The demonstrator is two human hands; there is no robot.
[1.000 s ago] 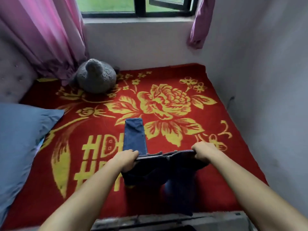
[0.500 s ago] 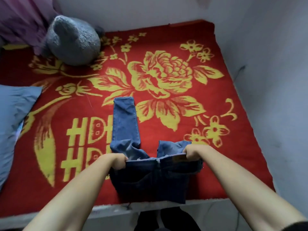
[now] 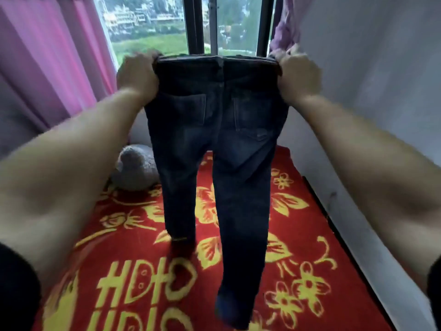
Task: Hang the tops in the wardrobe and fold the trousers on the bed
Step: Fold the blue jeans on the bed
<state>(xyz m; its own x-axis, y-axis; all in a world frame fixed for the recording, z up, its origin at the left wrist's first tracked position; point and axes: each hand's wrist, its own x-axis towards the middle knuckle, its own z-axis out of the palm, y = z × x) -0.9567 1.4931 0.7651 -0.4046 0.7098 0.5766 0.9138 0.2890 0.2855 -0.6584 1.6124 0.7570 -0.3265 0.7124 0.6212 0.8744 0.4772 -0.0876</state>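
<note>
Two hands, left hand (image 3: 137, 74) and right hand (image 3: 298, 75), grip the jeans' (image 3: 214, 139) waistband corners.

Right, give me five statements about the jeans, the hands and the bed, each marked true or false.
1. The left hand and right hand grip the jeans at the waistband's two ends. True.
2. The jeans lie folded on the red blanket. False: they hang unfolded from the hands above it.
3. The jeans' back pockets face the camera. True.
4. The grey plush toy sits right of the jeans. False: it sits left, partly behind a leg.
5. The curtain at the left is blue. False: it is pink.
</note>
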